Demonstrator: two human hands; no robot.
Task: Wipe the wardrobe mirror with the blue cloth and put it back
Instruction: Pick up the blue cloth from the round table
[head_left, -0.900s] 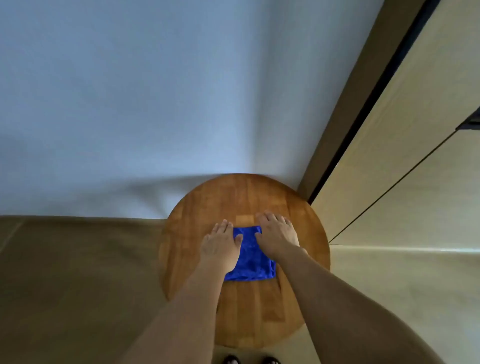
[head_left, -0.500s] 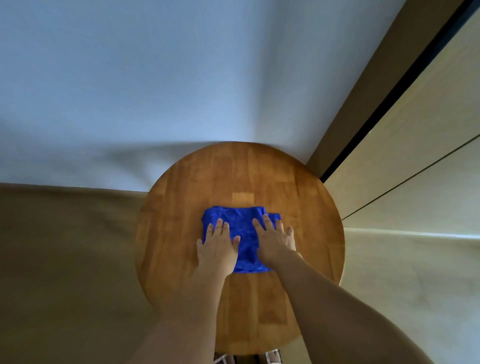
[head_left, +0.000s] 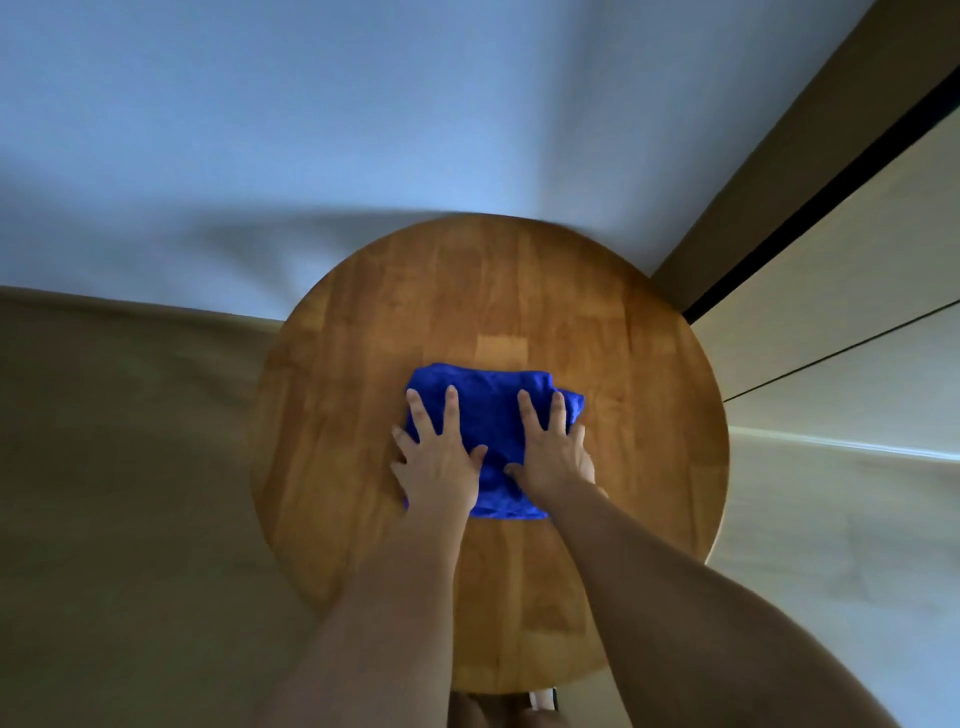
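Both palms down flat, my left hand (head_left: 439, 457) and right hand (head_left: 553, 447) spread-fingered and pressing the folded blue cloth (head_left: 488, 410) onto the round wooden table (head_left: 623, 364), so the put-back looks nearly finished, mirror out of view.

- One blue cloth (head_left: 488, 415), folded, is seen lying on the worktop.
- One round wooden worktop (head_left: 597, 338) is counted.
- Two hands are seen, the left hand (head_left: 439, 457) and the right hand (head_left: 553, 452), both laid flat on the cloth.
- Two bare forearms are counted.
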